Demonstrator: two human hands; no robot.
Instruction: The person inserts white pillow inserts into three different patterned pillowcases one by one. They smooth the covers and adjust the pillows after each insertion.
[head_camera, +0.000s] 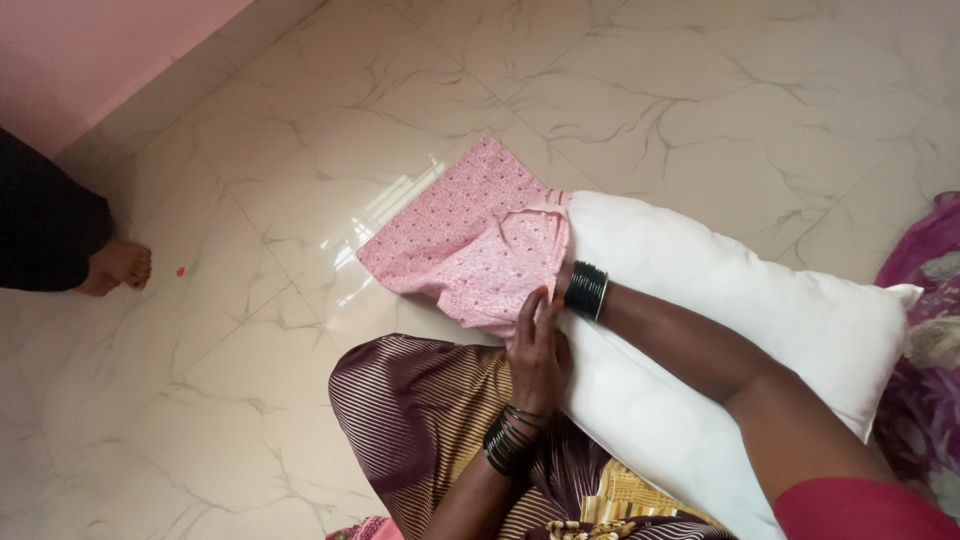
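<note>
Pillow, white, lies across the person's striped lap, the left hand pressing flat fingers on the pink cover's edge, the right hand hidden inside it, fingers unseen, marble floor beyond.

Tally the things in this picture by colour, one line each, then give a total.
White: 1, the pillow
Pink: 1, the patterned pillowcase, with the left hand at its opening
Black: 2, the bangle stacks, one on each wrist
Red: 1, a small speck on the floor
Total: 5
</note>
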